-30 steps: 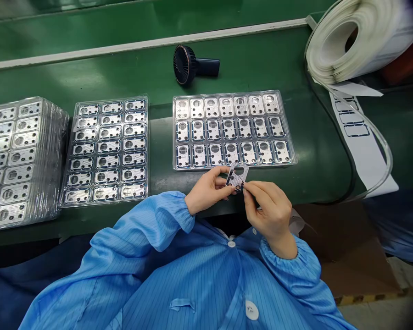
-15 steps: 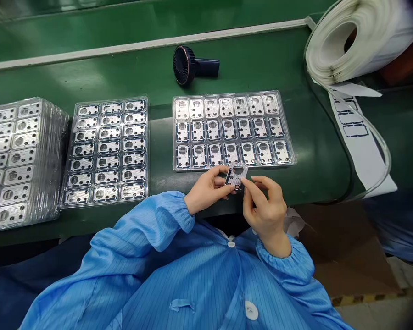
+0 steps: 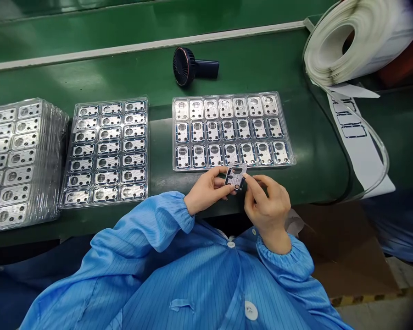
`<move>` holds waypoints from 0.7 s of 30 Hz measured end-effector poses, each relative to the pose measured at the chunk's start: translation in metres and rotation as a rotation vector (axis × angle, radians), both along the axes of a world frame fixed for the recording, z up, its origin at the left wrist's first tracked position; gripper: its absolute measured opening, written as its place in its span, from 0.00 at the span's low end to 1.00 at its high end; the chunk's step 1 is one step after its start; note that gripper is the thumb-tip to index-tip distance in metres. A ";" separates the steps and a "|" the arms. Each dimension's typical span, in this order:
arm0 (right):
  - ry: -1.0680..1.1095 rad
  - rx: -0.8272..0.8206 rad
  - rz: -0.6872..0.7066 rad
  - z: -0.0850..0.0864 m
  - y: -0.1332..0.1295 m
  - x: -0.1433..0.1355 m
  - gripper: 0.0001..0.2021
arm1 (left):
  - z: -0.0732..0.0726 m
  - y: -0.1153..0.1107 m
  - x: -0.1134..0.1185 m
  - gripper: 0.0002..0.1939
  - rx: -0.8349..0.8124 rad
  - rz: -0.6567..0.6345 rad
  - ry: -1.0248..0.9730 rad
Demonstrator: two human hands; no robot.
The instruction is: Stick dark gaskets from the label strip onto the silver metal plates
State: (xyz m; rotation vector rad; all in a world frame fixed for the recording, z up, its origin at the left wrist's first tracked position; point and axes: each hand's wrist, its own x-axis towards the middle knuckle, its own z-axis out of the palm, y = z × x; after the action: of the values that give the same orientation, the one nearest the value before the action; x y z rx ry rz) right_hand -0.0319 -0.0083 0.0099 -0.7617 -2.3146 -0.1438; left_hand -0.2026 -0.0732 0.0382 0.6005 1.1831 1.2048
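Observation:
My left hand [image 3: 211,188] grips a small silver metal plate [image 3: 235,177] by its left edge, thumb on top. The plate has a large round opening, smaller holes and a dark rim, and is tilted toward me. My right hand [image 3: 266,201] is closed, with thumb and forefinger touching the plate's right edge; whether a tiny piece is pinched there I cannot make out. Just beyond both hands lies a clear plastic tray [image 3: 292,161] holding rows of similar plates, most of the nearer ones dark-rimmed.
Another filled tray [image 3: 105,203] lies to the left, beside a tall stack of trays [image 3: 48,160]. A black handheld fan [image 3: 192,68] rests behind. At right stand a big roll of white label strip [image 3: 351,41], its loose end [image 3: 365,156], and a looping cable [image 3: 347,174].
My right hand has shifted slightly right and turned a little, its fingertips moving up along the plate's edge. My left hand and the plate stay almost in place.

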 end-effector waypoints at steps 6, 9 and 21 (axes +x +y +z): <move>0.053 -0.022 -0.058 0.002 0.001 -0.003 0.23 | -0.003 -0.001 0.000 0.23 0.009 0.004 -0.005; 0.187 -0.189 0.003 0.006 0.001 -0.005 0.17 | -0.003 -0.001 0.001 0.23 0.002 0.006 0.002; 0.419 -0.761 0.064 0.014 0.000 -0.010 0.09 | 0.001 -0.002 0.001 0.21 0.008 -0.025 0.022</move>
State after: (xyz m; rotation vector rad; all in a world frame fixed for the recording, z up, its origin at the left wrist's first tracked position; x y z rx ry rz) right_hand -0.0418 -0.0087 0.0237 -0.9570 -1.9547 0.8870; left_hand -0.2020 -0.0752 0.0387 0.6342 1.1863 1.1846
